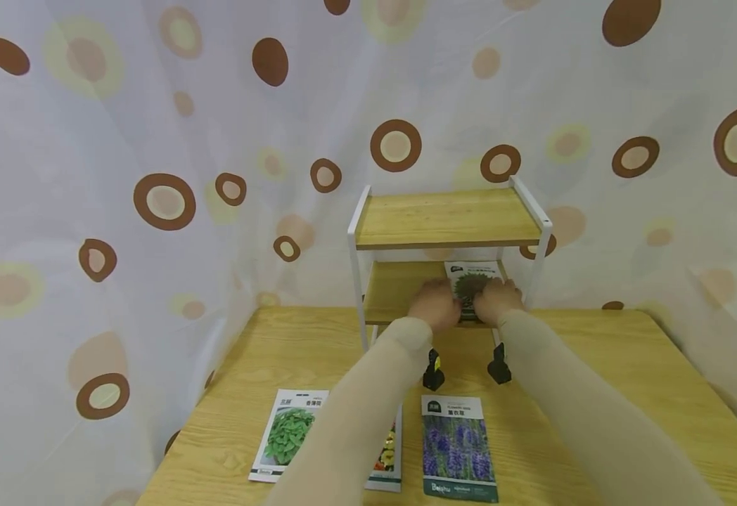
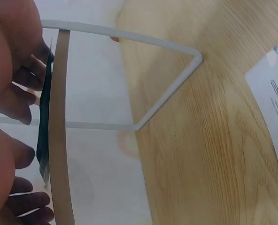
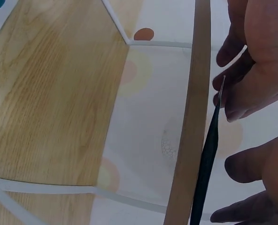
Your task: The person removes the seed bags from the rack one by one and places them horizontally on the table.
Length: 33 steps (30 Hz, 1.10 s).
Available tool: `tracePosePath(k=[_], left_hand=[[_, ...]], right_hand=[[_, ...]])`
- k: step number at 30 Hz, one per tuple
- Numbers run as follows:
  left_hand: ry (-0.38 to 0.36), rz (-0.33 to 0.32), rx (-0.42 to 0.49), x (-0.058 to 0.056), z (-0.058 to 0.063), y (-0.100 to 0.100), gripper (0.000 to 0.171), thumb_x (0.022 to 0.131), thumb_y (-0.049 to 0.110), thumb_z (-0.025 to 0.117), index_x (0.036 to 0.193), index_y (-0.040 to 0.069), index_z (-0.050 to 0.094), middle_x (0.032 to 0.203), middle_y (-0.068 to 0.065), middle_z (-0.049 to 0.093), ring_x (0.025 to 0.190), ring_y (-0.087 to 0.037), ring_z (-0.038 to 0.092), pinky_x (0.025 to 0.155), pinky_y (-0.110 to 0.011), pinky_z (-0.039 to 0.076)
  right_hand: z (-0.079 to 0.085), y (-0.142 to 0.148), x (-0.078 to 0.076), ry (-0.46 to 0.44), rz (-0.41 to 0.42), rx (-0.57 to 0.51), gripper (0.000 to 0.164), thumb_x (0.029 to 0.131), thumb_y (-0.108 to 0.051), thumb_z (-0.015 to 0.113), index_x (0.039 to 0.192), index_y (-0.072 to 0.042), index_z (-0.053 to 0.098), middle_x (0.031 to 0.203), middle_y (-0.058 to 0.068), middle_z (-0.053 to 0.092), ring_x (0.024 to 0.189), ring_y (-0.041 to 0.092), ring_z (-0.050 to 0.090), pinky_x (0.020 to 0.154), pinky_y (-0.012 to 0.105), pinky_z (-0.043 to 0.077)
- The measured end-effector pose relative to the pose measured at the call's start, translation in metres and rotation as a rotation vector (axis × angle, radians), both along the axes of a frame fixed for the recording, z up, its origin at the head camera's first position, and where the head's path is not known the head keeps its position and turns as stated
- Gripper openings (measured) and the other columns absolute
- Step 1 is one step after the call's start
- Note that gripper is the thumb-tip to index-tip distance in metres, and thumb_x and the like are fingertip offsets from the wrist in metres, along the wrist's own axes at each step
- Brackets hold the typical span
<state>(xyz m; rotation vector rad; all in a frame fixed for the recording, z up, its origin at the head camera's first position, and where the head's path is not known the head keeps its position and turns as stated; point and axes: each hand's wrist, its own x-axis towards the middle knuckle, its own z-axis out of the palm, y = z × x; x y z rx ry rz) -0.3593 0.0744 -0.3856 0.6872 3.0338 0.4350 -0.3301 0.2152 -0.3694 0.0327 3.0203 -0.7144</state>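
Note:
A seed packet (image 1: pixel 472 275) with a green plant picture lies on the lower wooden board of a small white-framed shelf (image 1: pixel 451 219), toward its right end. My left hand (image 1: pixel 437 305) holds the packet's left edge, thumb and fingers curled at it. The right hand (image 1: pixel 498 301) grips the right edge. From the left wrist, the dark packet (image 2: pixel 43 117) appears edge-on and slightly bowed along the board's front edge (image 2: pixel 59 122). In the right wrist view the packet (image 3: pixel 208 159) has one corner overlapping my left fingers (image 3: pixel 244 86).
On the table in front lie a lavender seed packet (image 1: pixel 459 446), a green-leaf seed packet (image 1: pixel 287 436) and a flower packet (image 1: pixel 386 457) partly hidden by my left sleeve. Small black objects (image 1: pixel 433 372) show below my wrists. A spotted curtain (image 1: pixel 216 105) hangs behind the shelf.

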Motion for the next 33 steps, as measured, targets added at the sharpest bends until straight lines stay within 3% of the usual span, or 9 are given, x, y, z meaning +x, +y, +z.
tracePosePath(k=[5,9,11,14,18,23,33], left_hand=[[-0.031,0.071,0.140,-0.010,-0.006,0.007,0.041,0.099,0.022,0.045,0.135,0.003,0.052,0.133,-0.011,0.054,0.124,-0.026,0.049,0.098,-0.033,0.043],[-0.082,0.086,0.222,-0.016,-0.006,0.012,0.027,0.096,0.017,0.049,0.112,0.002,0.064,0.114,-0.012,0.062,0.102,-0.021,0.058,0.083,-0.030,0.048],[-0.112,0.095,0.239,-0.018,-0.005,0.012,0.025,0.095,0.016,0.051,0.111,0.002,0.064,0.115,-0.011,0.062,0.097,-0.020,0.056,0.079,-0.029,0.047],[-0.148,0.113,0.224,-0.018,-0.003,0.011,0.034,0.095,0.015,0.050,0.124,0.000,0.060,0.129,-0.012,0.056,0.112,-0.022,0.054,0.088,-0.030,0.047],[-0.165,0.133,0.221,-0.019,-0.004,0.006,0.047,0.095,0.013,0.049,0.139,-0.002,0.045,0.143,-0.015,0.045,0.132,-0.028,0.040,0.103,-0.034,0.039],[-0.137,0.151,0.243,-0.019,-0.004,0.004,0.046,0.096,0.016,0.051,0.138,-0.003,0.046,0.139,-0.016,0.048,0.129,-0.029,0.044,0.101,-0.034,0.042],[-0.121,0.158,0.239,-0.016,-0.004,0.006,0.050,0.098,0.026,0.054,0.138,-0.003,0.047,0.139,-0.016,0.048,0.130,-0.030,0.043,0.104,-0.034,0.039]], right_hand=[[0.000,0.002,-0.008,-0.003,-0.014,0.089,0.051,0.090,-0.015,0.036,0.122,0.023,0.047,0.125,0.040,0.044,0.119,0.054,0.037,0.099,0.064,0.023],[-0.001,0.006,-0.011,-0.005,-0.057,0.087,0.053,0.087,-0.015,0.039,0.123,0.024,0.046,0.123,0.041,0.044,0.116,0.054,0.037,0.099,0.063,0.022],[-0.001,0.007,-0.012,0.000,-0.079,0.079,0.056,0.087,-0.017,0.039,0.124,0.024,0.044,0.122,0.042,0.044,0.116,0.054,0.037,0.099,0.063,0.021],[-0.001,0.007,-0.012,0.004,-0.113,0.066,0.061,0.088,-0.022,0.039,0.127,0.025,0.041,0.124,0.042,0.042,0.119,0.056,0.034,0.102,0.063,0.021],[-0.002,0.004,-0.013,-0.005,-0.159,-0.009,0.065,0.088,-0.027,0.042,0.127,0.024,0.041,0.123,0.043,0.041,0.119,0.055,0.032,0.102,0.060,0.029],[-0.003,0.002,-0.016,-0.019,-0.172,-0.077,0.065,0.088,-0.030,0.046,0.126,0.022,0.045,0.121,0.041,0.042,0.116,0.052,0.032,0.096,0.056,0.037],[-0.006,0.005,-0.015,-0.017,-0.161,-0.043,0.072,0.089,-0.035,0.047,0.131,0.023,0.039,0.127,0.041,0.041,0.121,0.054,0.031,0.102,0.059,0.030]])
